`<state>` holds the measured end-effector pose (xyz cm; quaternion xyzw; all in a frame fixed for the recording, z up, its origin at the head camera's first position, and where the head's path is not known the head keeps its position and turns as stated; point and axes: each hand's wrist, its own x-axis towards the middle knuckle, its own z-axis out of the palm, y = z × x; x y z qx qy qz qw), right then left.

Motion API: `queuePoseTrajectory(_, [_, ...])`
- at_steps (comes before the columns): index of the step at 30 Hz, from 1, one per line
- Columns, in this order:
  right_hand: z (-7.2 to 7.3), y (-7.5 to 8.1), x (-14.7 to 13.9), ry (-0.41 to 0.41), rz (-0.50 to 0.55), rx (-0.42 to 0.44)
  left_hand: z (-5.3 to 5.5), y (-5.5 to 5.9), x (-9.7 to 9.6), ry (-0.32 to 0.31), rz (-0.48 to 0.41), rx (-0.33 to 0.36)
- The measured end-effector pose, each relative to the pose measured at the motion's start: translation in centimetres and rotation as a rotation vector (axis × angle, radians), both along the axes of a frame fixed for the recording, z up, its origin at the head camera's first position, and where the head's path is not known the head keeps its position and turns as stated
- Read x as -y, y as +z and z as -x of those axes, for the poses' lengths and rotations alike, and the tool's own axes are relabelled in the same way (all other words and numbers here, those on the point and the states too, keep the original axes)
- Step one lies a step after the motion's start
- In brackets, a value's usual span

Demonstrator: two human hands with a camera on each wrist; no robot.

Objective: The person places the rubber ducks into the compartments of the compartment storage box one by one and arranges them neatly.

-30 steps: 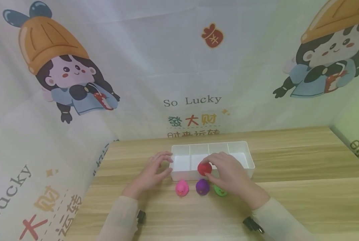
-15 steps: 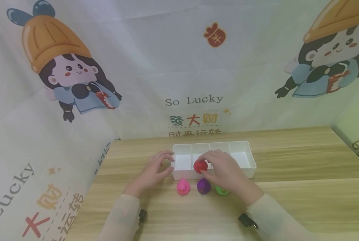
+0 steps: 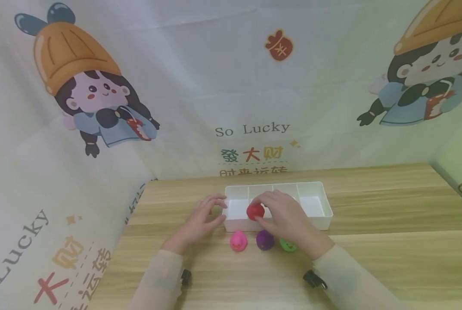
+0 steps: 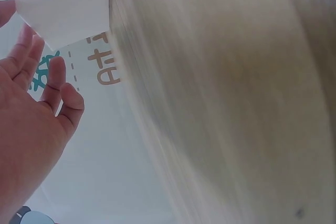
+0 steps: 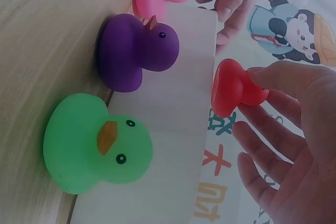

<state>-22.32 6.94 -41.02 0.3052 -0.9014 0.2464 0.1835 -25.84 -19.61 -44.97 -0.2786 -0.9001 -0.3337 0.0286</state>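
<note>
So the right hand (image 3: 284, 214) has the red duck (image 3: 255, 211) pinched by the head, thumb on 1 side and fingers on the other. The wrist view shows the 2 lower fingers loosely bent and off the duck. It's roughly upright, flat base down, up near the front rim of the white tray (image 3: 241, 226), about in line with the 2nd compartment from the left. Can't tell if the base is touching the rim or just clear of it.

Left hand (image 3: 204, 218) isn't gripping anything that I can see. Its fingers are spread and loosely bent at the tray's left end, with the thumb by the front corner. Fingertips look like they touch the wall, but I wouldn't swear to it.

The tray has 4 compartments in a row, and the right hand blocks part of the view into the middle ones. 3 more ducks sit upright on the table (image 3: 382, 211) along the tray's front wall: pink duck (image 3: 238, 241) on the left, purple duck (image 3: 265, 240) in the middle, green duck (image 3: 287, 246) on the right, partly behind the right hand in the head view.

Table's wood-grain. Behind it hangs a pale cloth (image 3: 184, 82) printed with "So Lucky" and 2 cartoon kids in orange hats. Both arms have light sleeves (image 3: 158, 275), with something black at each wrist, too small to make out.
</note>
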Motion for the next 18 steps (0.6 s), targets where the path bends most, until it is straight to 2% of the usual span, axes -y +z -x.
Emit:
queuePoseTrajectory(5, [0.4,0.0,0.6,0.004,0.009,0.028,-0.2,0.1,0.0,0.008,-0.012,0.002])
queuePoseTrajectory(18, [1.1,0.1,2.0,0.025,0.000,-0.014,-0.2,0.0,0.0,-0.004,-0.017,0.024])
